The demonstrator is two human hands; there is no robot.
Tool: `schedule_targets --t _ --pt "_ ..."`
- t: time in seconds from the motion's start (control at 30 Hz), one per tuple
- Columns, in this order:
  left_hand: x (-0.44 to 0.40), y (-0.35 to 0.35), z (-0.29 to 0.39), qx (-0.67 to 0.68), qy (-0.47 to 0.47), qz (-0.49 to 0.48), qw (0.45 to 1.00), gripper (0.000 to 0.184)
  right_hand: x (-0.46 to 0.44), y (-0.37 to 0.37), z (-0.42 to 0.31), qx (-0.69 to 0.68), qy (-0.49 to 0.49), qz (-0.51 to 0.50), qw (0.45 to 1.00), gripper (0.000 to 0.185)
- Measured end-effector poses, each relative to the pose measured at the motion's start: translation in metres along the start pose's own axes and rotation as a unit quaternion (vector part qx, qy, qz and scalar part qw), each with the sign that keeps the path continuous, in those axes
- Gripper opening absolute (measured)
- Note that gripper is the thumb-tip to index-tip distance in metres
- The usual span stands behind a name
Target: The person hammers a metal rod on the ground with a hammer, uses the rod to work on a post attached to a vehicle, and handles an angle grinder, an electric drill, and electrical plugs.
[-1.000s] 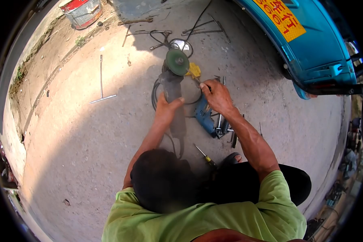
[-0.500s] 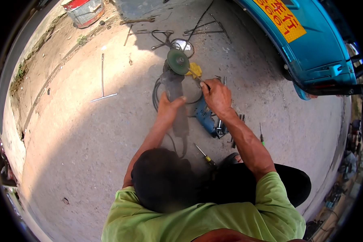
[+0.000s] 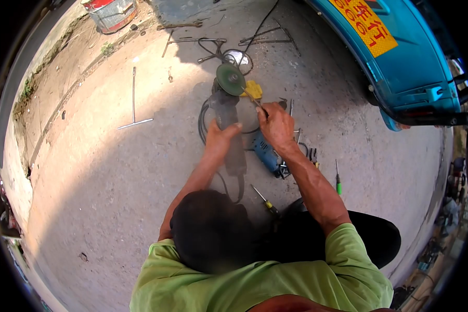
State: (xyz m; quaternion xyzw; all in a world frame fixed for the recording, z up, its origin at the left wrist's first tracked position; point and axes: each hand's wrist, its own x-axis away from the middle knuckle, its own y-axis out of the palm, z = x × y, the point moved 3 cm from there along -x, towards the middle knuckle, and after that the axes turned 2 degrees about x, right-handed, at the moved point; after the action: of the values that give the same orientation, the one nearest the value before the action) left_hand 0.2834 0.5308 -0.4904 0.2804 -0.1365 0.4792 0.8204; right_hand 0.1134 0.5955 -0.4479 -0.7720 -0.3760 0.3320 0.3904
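Observation:
An angle grinder (image 3: 229, 140) with a dark body points away from me, its round green disc (image 3: 231, 79) at the far end. My left hand (image 3: 221, 139) is closed around the grinder's body, the thumb lying across it. In my right hand (image 3: 278, 125) is a thin metal rod (image 3: 252, 99), pinched between the fingers. The rod's far tip meets or nearly meets the disc's lower right edge; actual contact I cannot make out. Behind that tip lies a yellow object (image 3: 252, 89) on the ground. A blue power drill (image 3: 268, 154) rests beneath my right wrist, partly hidden by the forearm.
A yellow-handled screwdriver (image 3: 265, 200) and a green-handled one (image 3: 338, 182) lie nearby. T-handle wrenches (image 3: 134, 99) and a coiled cable (image 3: 221, 52) are spread beyond. At the upper right stands a blue vehicle (image 3: 411, 62); a red-and-grey bucket (image 3: 111, 15) sits at upper left.
My right hand and forearm have shifted slightly left, uncovering more of the tools beside the drill. My left hand keeps its hold on the grinder.

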Motion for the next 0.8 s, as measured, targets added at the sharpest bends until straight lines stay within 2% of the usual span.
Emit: schedule_targets --t 0.17,0.27,0.3,0.37,0.57,0.8 --pt "-0.004 -0.003 0.001 0.002 0.008 0.0 1.0 0.045 0.004 -0.002 0.0 -0.003 -0.035 -0.048 0.998 0.02" --pt "-0.004 -0.007 0.003 0.004 0.015 0.003 1.0 0.045 0.002 -0.004 0.003 -0.071 -0.033 -0.04 0.996 0.023" --pt "-0.005 -0.008 0.002 0.002 0.018 0.002 1.0 0.045 0.0 -0.004 0.006 -0.113 0.0 -0.08 0.99 0.025" --pt "-0.007 -0.008 0.001 0.001 0.02 -0.003 1.0 0.045 -0.005 -0.005 0.011 -0.195 0.067 -0.156 0.966 0.03" --pt "-0.004 -0.006 0.003 -0.001 0.024 -0.031 0.999 0.046 -0.006 0.004 0.012 -0.304 0.154 -0.246 0.907 0.036" --pt "-0.001 -0.002 0.003 0.0 0.032 -0.047 0.998 0.051 -0.003 0.007 0.015 -0.495 0.273 -0.313 0.763 0.036"
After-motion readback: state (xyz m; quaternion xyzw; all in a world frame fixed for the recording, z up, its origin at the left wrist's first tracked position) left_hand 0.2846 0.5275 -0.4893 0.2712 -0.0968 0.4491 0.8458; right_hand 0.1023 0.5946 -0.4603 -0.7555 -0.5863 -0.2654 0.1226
